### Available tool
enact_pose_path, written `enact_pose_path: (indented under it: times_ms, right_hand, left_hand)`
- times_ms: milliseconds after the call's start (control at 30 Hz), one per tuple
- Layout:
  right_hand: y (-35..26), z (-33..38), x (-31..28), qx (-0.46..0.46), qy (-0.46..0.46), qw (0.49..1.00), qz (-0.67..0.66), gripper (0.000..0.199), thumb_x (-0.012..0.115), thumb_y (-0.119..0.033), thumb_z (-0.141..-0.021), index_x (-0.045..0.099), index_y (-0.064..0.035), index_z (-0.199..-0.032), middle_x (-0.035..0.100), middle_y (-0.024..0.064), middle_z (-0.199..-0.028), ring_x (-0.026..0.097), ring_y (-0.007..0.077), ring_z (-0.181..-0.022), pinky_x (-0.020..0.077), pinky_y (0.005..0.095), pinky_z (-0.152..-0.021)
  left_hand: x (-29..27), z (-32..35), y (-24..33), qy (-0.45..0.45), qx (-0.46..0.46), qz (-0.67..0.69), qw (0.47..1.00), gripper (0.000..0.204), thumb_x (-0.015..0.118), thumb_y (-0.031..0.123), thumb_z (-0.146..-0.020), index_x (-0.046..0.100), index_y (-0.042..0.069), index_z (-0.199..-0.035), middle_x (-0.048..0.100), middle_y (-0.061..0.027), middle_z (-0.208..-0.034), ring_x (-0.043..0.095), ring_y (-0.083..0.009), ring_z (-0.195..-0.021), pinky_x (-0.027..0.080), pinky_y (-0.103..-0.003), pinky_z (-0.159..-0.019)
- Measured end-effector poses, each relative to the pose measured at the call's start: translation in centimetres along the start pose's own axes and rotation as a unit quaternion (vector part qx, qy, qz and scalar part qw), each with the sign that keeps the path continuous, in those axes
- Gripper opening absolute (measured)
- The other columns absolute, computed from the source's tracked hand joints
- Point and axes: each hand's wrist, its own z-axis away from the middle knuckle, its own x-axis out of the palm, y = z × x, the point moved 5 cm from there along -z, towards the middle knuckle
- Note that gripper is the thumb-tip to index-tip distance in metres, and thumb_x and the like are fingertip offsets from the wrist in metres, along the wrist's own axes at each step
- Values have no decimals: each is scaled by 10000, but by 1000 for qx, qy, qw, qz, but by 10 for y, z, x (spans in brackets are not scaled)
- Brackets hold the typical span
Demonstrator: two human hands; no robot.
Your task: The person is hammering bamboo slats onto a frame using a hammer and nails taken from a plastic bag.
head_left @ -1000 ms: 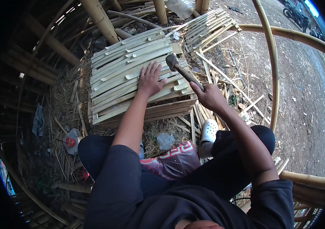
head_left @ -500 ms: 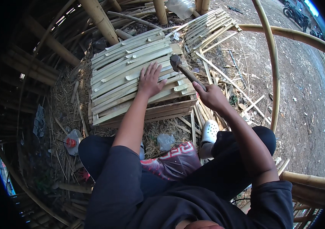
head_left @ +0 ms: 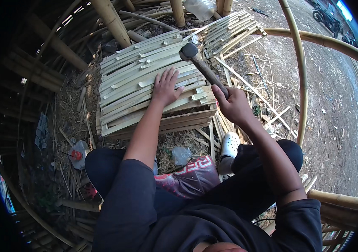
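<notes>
A crate of pale bamboo slats (head_left: 132, 80) lies before me, its top made of several parallel strips, some with curled shavings or lifted bits. On the right half of that top my left hand (head_left: 166, 89) rests flat with its fingers spread. My right hand (head_left: 234, 106) is wrapped round the wooden handle of a hammer (head_left: 209, 72). The dark hammer head is raised over the crate's right edge, apart from the slats.
Another slatted bamboo panel (head_left: 229, 31) leans at the far right of the crate, with loose strips on the ground below. Bamboo poles (head_left: 300, 75) frame the place. A plastic bottle with a red part (head_left: 77, 155) stands at left; a printed sack (head_left: 195, 178) lies between my legs.
My right hand has lifted the hammer, so its head is higher and larger in view. The left hand stays in nearly the same place on the slats.
</notes>
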Motion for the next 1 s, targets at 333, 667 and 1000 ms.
enact_pose_path:
  times_ms: [333, 667, 1000]
  right_hand:
    - [33, -12, 21, 120, -66, 990, 40, 788, 500, -669, -935, 706, 75, -777, 664, 268, -717, 693, 418, -745, 526, 498, -728]
    - [66, -14, 25, 141, -45, 987, 61, 786, 504, -669, -935, 688, 80, -780, 639, 267, -660, 689, 401, -706, 518, 490, -682]
    - [14, 2, -1, -13, 40, 994, -101, 648, 537, -537, -989, 594, 50, -721, 549, 135, -541, 550, 240, -512, 441, 409, -542]
  left_hand:
    - [3, 1, -3, -19, 17, -5, 1000, 751, 574, 442, -924, 285, 160, -1557, 254, -68, -1635, 239, -271, -1502, 149, -517, -1218]
    - [3, -3, 3, -9, 25, -8, 1000, 742, 582, 435, -918, 303, 162, -1549, 279, -75, -1625, 239, -270, -1502, 158, -518, -1213]
    - [-2, -2, -1, -18, 13, 1, 1000, 743, 578, 424, -922, 294, 160, -1556, 267, -72, -1630, 227, -269, -1508, 147, -523, -1216]
